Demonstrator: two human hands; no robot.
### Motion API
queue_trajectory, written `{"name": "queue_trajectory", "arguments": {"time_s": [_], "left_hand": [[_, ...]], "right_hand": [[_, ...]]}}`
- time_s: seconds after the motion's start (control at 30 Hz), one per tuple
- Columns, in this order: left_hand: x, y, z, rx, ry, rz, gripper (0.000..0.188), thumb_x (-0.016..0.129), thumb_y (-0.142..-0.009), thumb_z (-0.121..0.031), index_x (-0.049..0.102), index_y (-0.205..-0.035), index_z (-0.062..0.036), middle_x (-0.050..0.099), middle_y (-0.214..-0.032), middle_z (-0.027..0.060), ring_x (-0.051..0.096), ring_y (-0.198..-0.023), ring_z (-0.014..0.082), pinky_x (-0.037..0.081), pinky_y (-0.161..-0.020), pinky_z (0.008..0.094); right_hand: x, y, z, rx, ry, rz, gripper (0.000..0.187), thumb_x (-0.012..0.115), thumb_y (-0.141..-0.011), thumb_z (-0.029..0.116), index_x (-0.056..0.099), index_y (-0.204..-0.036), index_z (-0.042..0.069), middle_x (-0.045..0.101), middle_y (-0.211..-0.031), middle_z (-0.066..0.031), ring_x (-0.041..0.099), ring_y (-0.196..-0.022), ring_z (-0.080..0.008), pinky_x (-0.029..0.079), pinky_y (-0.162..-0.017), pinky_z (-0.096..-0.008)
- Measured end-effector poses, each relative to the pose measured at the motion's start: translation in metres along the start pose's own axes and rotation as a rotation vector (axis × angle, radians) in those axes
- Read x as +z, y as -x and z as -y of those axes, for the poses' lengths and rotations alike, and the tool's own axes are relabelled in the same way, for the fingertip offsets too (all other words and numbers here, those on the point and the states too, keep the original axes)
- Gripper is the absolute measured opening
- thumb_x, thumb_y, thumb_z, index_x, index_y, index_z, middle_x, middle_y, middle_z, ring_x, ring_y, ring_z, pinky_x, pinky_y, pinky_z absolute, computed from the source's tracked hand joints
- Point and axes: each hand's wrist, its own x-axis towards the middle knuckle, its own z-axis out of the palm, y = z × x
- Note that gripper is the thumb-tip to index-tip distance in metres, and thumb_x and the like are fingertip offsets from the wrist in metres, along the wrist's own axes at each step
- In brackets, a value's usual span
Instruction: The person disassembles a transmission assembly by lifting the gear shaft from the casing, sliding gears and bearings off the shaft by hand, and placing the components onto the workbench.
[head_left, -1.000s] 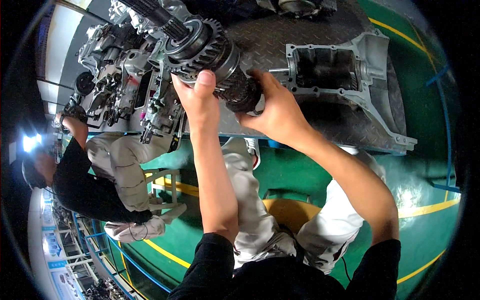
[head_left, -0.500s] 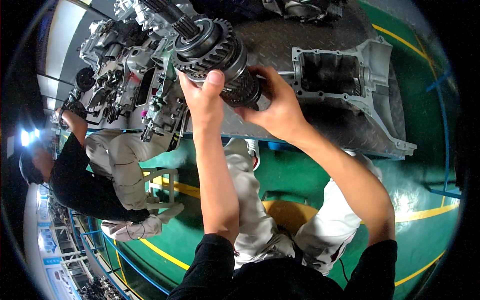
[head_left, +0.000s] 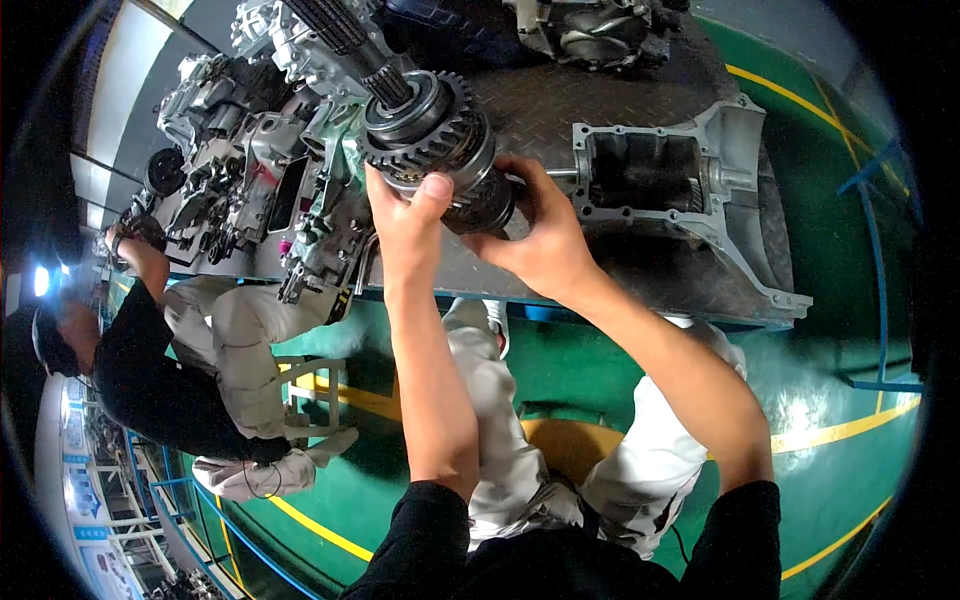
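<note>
Above the workbench's near edge, both of my hands grip a gear shaft (head_left: 425, 140), a splined steel shaft carrying a bearing and toothed gears. Its long splined end tilts toward the far left. My left hand (head_left: 410, 215) is closed round its left side below the big gear, thumb laid across the front. Around the lower right end curls my right hand (head_left: 540, 230), with some fingers hidden behind the gears. Right of that hand, an open gearbox housing (head_left: 650, 215) lies on the bench, its hollow dark inside and flanged rim facing up.
The steel-topped workbench (head_left: 540, 100) has a blue edge. Several metal castings and small parts (head_left: 240, 170) crowd its left side; another casting (head_left: 600, 35) stands at the back. At left, a seated person (head_left: 170, 370) handles parts. A stool (head_left: 575, 445) is beneath me.
The view has shifted slightly, so the bench and housing appear a little further left. Both hands keep their hold on the gear shaft, with almost the same tilt.
</note>
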Motion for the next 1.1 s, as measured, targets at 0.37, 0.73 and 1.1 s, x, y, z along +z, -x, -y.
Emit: {"name": "queue_trajectory", "arguments": {"time_s": [0.37,0.73,1.1], "left_hand": [[0.007,0.002,-0.001,0.024,0.01,0.001,0.093,0.09,-0.072,-0.05,0.048,-0.139,-0.0016,0.062,-0.126,0.0069,0.06,-0.112,0.0184,0.046,-0.101,0.036],[-0.003,0.0,0.009,0.067,-0.007,0.006,0.09,0.088,-0.076,-0.043,0.043,-0.144,-0.0029,0.059,-0.135,0.0109,0.061,-0.121,0.0279,0.05,-0.106,0.0454],[-0.003,-0.002,0.002,0.043,0.062,0.105,0.107,0.093,-0.061,-0.063,0.052,-0.135,0.0027,0.064,-0.124,0.0075,0.062,-0.111,0.0186,0.049,-0.099,0.0355]], "right_hand": [[-0.025,-0.011,-0.002,-0.04,0.04,0.161,0.076,0.088,-0.067,0.003,0.051,-0.133,-0.002,0.065,-0.124,-0.0141,0.062,-0.119,-0.0215,0.047,-0.106,-0.0366],[-0.008,0.0,0.009,-0.064,0.143,-0.039,0.075,0.091,-0.063,0.006,0.056,-0.129,-0.001,0.068,-0.118,-0.0138,0.064,-0.114,-0.0201,0.049,-0.103,-0.0352],[-0.032,-0.017,0.007,0.045,-0.168,0.332,0.08,0.088,-0.065,0.001,0.052,-0.137,-0.003,0.063,-0.128,-0.0109,0.059,-0.122,-0.0195,0.044,-0.11,-0.0366]]}}
